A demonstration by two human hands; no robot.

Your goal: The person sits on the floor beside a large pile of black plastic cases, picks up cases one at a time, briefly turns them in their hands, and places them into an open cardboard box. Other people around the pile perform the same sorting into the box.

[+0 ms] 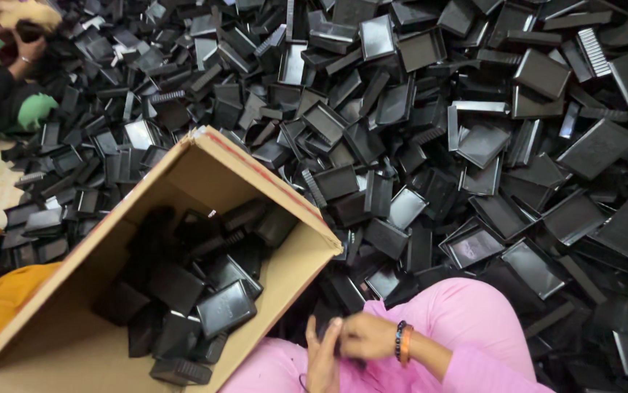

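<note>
Hands (346, 342) together, clasping a small black part (326, 331), close beside the cardboard box's rim (314, 273).

One open cardboard box (74, 320) lies tilted, holding roughly a dozen black plastic trays (225, 307). Around it spreads one heap of black plastic trays (474, 145), far too many to count, certainly hundreds. Two hands (350, 342) of the wearer show, plus one hand of another person (26, 47). One beaded bracelet (402, 342).

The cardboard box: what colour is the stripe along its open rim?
Red, on the cardboard box, best in the head view.
</note>
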